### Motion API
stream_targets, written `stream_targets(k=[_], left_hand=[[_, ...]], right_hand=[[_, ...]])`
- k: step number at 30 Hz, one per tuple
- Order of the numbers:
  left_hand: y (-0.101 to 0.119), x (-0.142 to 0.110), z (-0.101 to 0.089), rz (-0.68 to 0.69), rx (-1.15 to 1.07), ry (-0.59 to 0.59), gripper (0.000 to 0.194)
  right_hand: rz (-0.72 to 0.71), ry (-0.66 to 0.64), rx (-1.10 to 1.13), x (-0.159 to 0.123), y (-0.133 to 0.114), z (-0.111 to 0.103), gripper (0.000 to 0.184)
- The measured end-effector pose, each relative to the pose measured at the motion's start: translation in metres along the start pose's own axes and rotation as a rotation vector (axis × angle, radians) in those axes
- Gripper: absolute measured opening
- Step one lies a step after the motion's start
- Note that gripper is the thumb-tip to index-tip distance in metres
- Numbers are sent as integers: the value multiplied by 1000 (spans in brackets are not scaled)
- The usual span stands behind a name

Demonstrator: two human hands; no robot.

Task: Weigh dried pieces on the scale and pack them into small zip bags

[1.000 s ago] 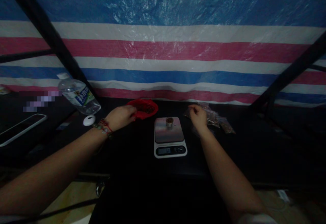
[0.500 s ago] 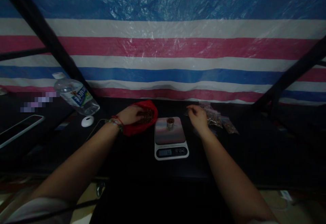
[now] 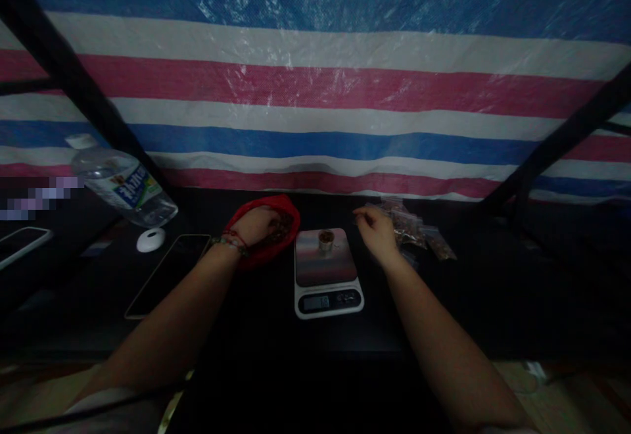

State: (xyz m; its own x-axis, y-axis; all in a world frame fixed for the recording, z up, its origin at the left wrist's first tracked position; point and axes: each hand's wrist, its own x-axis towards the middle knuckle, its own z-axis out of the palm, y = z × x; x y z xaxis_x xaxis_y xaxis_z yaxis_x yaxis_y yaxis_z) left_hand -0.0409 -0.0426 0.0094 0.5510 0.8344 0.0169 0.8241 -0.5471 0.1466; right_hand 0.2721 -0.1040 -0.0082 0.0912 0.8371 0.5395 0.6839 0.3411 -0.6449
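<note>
My left hand (image 3: 256, 225) reaches into a red bag (image 3: 292, 209) that holds small brown pieces (image 3: 283, 225). Its fingers curl down among them, and the fingertips are hidden. Right of the bag lies a white kitchen scale (image 3: 325, 263) with a lit display. On its plate stands a small round cup (image 3: 326, 242) with brown bits in it. Past the scale, my right hand (image 3: 375, 229) hovers or rests with bent fingers drawn together; whether something thin is between them cannot be made out. Small zip bags (image 3: 408, 229) of brown pieces lie beside that hand.
At the left stand a clear plastic bottle (image 3: 125, 184) and a white rounded case (image 3: 150, 240). A dark phone (image 3: 170, 276) lies by my left forearm, another phone (image 3: 22, 244) farther left. Behind the black table hangs a striped plastic sheet (image 3: 315, 85), with slanted dark posts at both sides.
The camera view has shifted a little, uncovering more of the phone by my left arm. My left hand is still in the red bag; my right hand has barely moved. The scale's digits read more clearly.
</note>
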Motion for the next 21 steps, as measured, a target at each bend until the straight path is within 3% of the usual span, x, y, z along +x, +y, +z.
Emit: stream_targets(k=[13, 21], left_hand=[[-3, -8, -13, 152, 52, 11, 26], [-3, -8, -15, 145, 21, -5, 28]], right_hand=[[-1, -13, -13, -1, -1, 1, 25], [9, -34, 8, -2, -2, 1, 24]])
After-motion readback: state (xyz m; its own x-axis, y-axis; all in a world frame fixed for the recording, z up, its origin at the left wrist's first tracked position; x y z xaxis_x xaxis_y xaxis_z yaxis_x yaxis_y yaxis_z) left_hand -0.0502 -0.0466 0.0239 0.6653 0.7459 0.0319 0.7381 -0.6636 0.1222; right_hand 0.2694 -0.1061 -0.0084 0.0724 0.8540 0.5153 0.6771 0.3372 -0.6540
